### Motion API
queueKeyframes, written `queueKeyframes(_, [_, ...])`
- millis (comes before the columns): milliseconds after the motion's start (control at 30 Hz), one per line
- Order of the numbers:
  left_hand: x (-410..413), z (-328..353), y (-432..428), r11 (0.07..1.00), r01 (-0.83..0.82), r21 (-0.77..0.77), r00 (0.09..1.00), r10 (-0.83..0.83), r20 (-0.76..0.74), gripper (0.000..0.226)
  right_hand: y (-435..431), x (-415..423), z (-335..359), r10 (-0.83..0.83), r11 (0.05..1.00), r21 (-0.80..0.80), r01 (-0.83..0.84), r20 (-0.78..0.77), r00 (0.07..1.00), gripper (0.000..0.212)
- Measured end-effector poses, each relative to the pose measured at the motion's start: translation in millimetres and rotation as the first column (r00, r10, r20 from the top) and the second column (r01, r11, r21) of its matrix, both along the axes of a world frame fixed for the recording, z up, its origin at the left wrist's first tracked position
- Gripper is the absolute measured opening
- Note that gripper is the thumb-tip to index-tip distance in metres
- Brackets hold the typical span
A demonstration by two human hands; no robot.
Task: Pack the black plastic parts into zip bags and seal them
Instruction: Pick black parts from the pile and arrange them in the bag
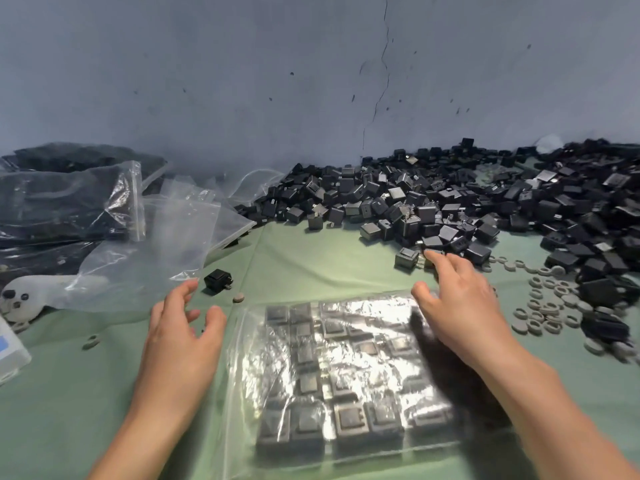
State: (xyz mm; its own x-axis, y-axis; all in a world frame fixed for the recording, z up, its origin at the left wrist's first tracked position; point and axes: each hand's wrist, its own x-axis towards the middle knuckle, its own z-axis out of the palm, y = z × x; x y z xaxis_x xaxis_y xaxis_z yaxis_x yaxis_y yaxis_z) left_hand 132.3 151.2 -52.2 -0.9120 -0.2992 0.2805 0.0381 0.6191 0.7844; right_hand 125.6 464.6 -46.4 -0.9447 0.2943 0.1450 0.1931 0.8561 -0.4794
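The zip bag (346, 375) lies flat on the tabletop (311, 258) right in front of me, between my two forearms. It is clear crinkled plastic that catches the light, and through it I see square black parts packed in tidy rows. My right hand (460, 306) hangs over the bag's far right corner, its grip spread and pinching nothing, fingers stretched toward the nearest blocks of the pile of black parts (485, 202); motion blur keeps me from telling whether the fingertips touch one. My left hand (180, 337) hovers just left of the bag, its grip loose and holding nothing, fingers lightly curled. The pile is a heap of small boxy pieces, matte with some glossy faces, banked against the wall (242, 81), which is blue-grey with a thin crack. One loose part (218, 280) sits alone near my left fingertips, with a small round disc (238, 298) beside it. Limp empty bags (166, 237) lie to the left, and behind them filled bags (59, 195) show dark through the film. Flat grey rings (547, 306) are scattered at the right. The tabletop is covered with creased pale green cloth.
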Motion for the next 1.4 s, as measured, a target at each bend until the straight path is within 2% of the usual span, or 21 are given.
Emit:
queueKeyframes(67, [-16.1, 2.5, 4.9, 1.000, 0.015, -0.020, 1.000, -0.016, -0.008, 0.049, 10.3, -23.1, -4.4, -0.058, 0.998, 0.032, 0.055, 0.096, 0.994, 0.073])
queueKeyframes(133, [-37.8, 4.5, 8.7, 0.993, 0.023, -0.113, 1.000, -0.022, 0.003, 0.053, 15.0, -51.4, -5.8, -0.105, 0.994, 0.044, 0.099, 0.192, 0.976, 0.086])
queueKeyframes(267, [-86.3, 1.2, 9.1, 0.973, 0.017, -0.232, 0.995, 0.006, 0.097, 0.060, 10.8, -101.8, -8.4, -0.151, 0.988, 0.054, 0.143, 0.215, 0.965, 0.098])
queueKeyframes(333, [-102.0, -7.1, 9.1, 0.965, 0.020, -0.262, 0.991, 0.016, 0.133, 0.061, 6.7, -116.9, -12.0, -0.131, 0.987, 0.120, 0.107, 0.211, 0.969, 0.091])
queueKeyframes(433, [-112.9, -20.9, 6.4, 0.934, 0.010, -0.356, 0.985, 0.052, 0.163, 0.058, 4.6, -122.0, -18.0, -0.092, 0.970, 0.238, 0.042, 0.203, 0.975, 0.067])
queueKeyframes(533, [-115.4, -23.8, 4.0, 0.905, -0.009, -0.426, 0.977, 0.098, 0.189, 0.050, 7.0, -118.1, -19.2, -0.034, 0.967, 0.255, -0.007, 0.154, 0.987, 0.055])
queueKeyframes(633, [-116.1, -21.7, 7.2, 0.905, 0.015, -0.426, 0.977, 0.077, 0.199, 0.039, 10.2, -118.6, -17.7, 0.027, 0.978, 0.204, -0.047, 0.102, 0.994, 0.047])
queueKeyframes(767, [-112.3, -17.9, 11.2, 0.929, 0.018, -0.368, 0.987, 0.043, 0.156, 0.036, 20.8, -124.5, -19.3, -0.012, 0.974, 0.228, -0.008, 0.087, 0.996, 0.047])
queueKeyframes(833, [-108.5, -13.5, 9.5, 0.952, 0.009, -0.306, 0.993, 0.028, 0.116, 0.034, 28.0, -128.7, -19.9, -0.015, 0.966, 0.260, -0.012, 0.101, 0.995, 0.051])
queueKeyframes(967, [-98.1, -3.5, 8.6, 0.976, 0.053, -0.211, 0.998, -0.049, 0.024, 0.028, 47.2, -135.1, -19.0, 0.088, 0.921, 0.369, -0.120, 0.104, 0.991, 0.061])
queueKeyframes(1067, [-89.7, 3.8, 8.6, 0.983, 0.059, -0.173, 0.994, -0.073, -0.076, 0.025, 60.3, -134.1, -23.0, 0.091, 0.899, 0.423, -0.111, 0.069, 0.994, 0.067])
queueKeyframes(1233, [-84.0, 7.6, 7.4, 0.984, 0.101, -0.145, 0.986, -0.119, -0.120, 0.023, 71.4, -125.5, -31.4, 0.196, 0.879, 0.448, -0.162, -0.030, 0.980, 0.070])
queueKeyframes(1400, [-85.1, 6.4, 2.8, 0.992, 0.094, -0.085, 0.978, -0.109, -0.180, 0.021, 81.9, -123.5, -30.1, 0.296, 0.838, 0.479, -0.260, 0.000, 0.955, 0.079])
